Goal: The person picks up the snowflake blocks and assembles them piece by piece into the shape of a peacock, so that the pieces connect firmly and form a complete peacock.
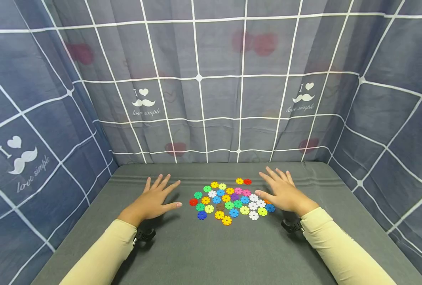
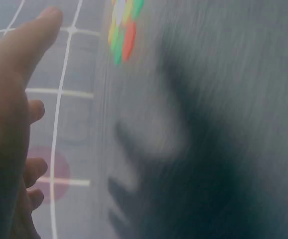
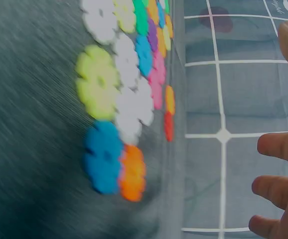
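Many flat notched plastic discs, shaped like snowflakes or flowers, lie loosely spread in the middle of the grey table. Left of them is my left hand [image 1: 153, 202], fingers spread, apart from the red disc [image 1: 193, 202] and the dark blue disc [image 1: 202, 215]. My right hand [image 1: 284, 192], also spread, is at the group's right edge, nearest the white disc [image 1: 253, 197], the orange disc [image 3: 133, 173] and the blue disc [image 3: 103, 157]. Both hands hold nothing and cast shadows on the cloth. The left wrist view is blurred.
A dark grey cloth covers the table [image 1: 211, 253]. Blue-grey curtains [image 1: 218, 99] with white grid lines enclose its back and both sides. A yellow disc [image 1: 239, 181] and a red disc [image 1: 247, 181] lie slightly apart at the back. Each wrist wears a black strap [image 1: 292, 225].
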`<move>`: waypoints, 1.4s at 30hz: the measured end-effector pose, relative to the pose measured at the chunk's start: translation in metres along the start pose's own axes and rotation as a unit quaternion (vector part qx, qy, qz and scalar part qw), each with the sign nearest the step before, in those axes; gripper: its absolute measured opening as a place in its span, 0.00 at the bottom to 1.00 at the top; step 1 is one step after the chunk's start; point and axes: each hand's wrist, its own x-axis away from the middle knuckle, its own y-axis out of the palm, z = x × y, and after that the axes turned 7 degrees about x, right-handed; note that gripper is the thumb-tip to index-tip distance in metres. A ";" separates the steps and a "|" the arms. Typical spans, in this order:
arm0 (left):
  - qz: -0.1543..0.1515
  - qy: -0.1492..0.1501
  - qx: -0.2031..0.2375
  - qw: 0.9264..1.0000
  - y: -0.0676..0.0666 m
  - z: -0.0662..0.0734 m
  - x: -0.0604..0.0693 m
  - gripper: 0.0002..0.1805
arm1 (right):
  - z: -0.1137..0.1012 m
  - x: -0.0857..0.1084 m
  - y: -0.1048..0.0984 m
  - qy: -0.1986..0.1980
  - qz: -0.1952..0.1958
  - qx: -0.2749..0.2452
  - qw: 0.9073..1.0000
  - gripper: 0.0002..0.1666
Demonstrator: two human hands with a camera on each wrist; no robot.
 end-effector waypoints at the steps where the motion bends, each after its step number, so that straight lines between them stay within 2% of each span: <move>1: 0.010 0.005 0.008 1.000 0.007 0.004 0.000 0.49 | -0.001 0.002 0.005 0.002 0.007 -0.006 1.000 0.47; 4: 0.062 0.044 0.033 0.997 0.027 0.021 -0.002 0.44 | -0.004 0.012 0.021 0.004 0.026 -0.019 0.999 0.45; 6: 0.099 0.080 0.047 0.991 0.040 0.036 -0.004 0.38 | -0.005 0.020 0.030 0.005 0.031 -0.032 0.999 0.44; 8: 0.131 0.104 0.061 0.984 0.049 0.049 -0.006 0.31 | -0.005 0.027 0.038 0.002 0.035 -0.043 0.998 0.41; 10: 0.155 0.106 0.075 0.979 0.054 0.060 -0.008 0.25 | -0.002 0.032 0.044 -0.006 0.049 -0.058 0.997 0.38; 12: 0.169 0.087 0.107 0.976 0.056 0.066 -0.007 0.20 | 0.003 0.035 0.048 -0.016 0.072 -0.080 0.994 0.33; 15: 0.167 0.051 0.146 0.974 0.061 0.068 -0.004 0.16 | 0.010 0.039 0.054 -0.021 0.099 -0.109 0.989 0.24; 17: 0.155 0.037 0.165 0.973 0.065 0.066 -0.003 0.15 | 0.013 0.041 0.057 -0.015 0.103 -0.126 0.987 0.20; 21: 0.145 0.043 0.173 0.973 0.071 0.061 -0.002 0.15 | 0.015 0.044 0.060 0.003 0.091 -0.133 0.987 0.15; 26: 0.134 0.039 0.175 0.975 0.074 0.062 -0.001 0.14 | 0.014 0.042 0.063 0.009 0.095 -0.132 0.987 0.14; 33: 0.124 0.037 0.167 0.977 0.077 0.073 -0.001 0.13 | 0.014 0.039 0.063 0.022 0.124 -0.156 0.980 0.13; 37: 0.134 0.042 0.176 0.974 0.079 0.080 -0.001 0.10 | 0.011 0.038 0.059 0.047 0.119 -0.179 0.976 0.15; 42: 0.147 0.027 0.206 0.967 0.081 0.085 -0.002 0.09 | 0.007 0.037 0.058 0.065 0.130 -0.207 0.968 0.18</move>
